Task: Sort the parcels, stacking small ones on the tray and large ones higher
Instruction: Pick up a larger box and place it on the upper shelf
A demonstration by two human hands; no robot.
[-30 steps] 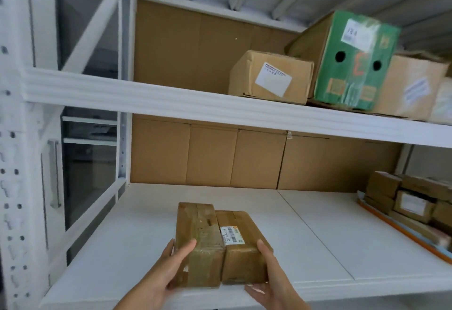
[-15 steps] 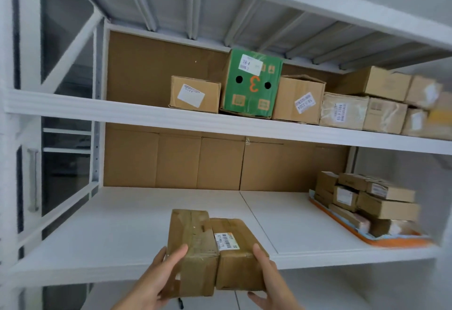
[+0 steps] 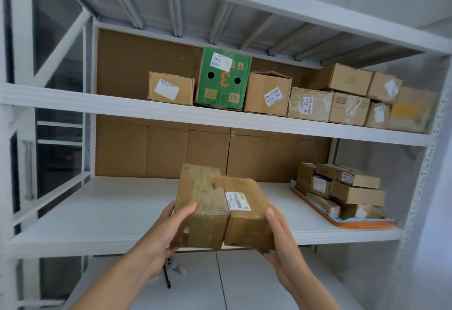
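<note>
The parcel (image 3: 220, 209), brown and heavily taped with a white label (image 3: 237, 201) on top, is held in the air just above the front edge of the middle shelf (image 3: 97, 212). It may be two boxes bound side by side; the seam down its middle does not settle it. The left hand (image 3: 171, 231) grips its left side, thumb on top and fingers curled beneath. The right hand (image 3: 278, 238) grips the right side, thumb against the upper edge. Further right on the same shelf, well apart from the parcel, an orange tray (image 3: 359, 224) carries a pile of small parcels (image 3: 342, 187). On the upper shelf (image 3: 122, 104) larger boxes (image 3: 310, 104) stand in a row, among them a green box (image 3: 223, 82) marked 3
</note>
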